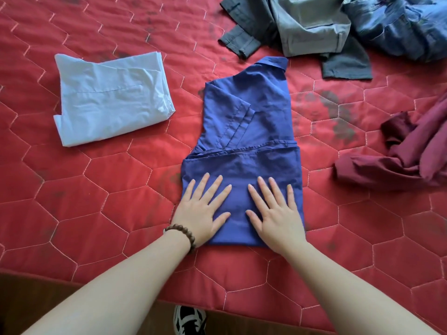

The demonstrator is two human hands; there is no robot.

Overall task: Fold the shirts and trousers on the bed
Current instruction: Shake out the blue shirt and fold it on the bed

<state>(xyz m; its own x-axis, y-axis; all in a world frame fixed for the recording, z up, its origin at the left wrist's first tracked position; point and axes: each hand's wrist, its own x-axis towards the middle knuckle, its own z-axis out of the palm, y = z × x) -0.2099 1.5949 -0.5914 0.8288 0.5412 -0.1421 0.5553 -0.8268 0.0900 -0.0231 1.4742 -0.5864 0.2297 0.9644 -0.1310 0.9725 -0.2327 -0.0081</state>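
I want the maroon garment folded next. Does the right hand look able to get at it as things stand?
Probably yes. The right hand lies flat on the blue shirt, holding nothing, and only bare red quilt lies between it and the maroon garment crumpled to its right.

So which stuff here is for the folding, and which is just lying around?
For the folding: blue shirt under left hand and right hand; folded white shirt; grey clothes; denim; maroon garment.

Just around: bead bracelet; shoe; red quilt.

red hexagon-quilted bedspread [101, 180], royal blue cotton shirt [251, 131], pale blue folded shirt [108, 97], maroon crumpled garment [411, 151], grey trousers [309, 27].
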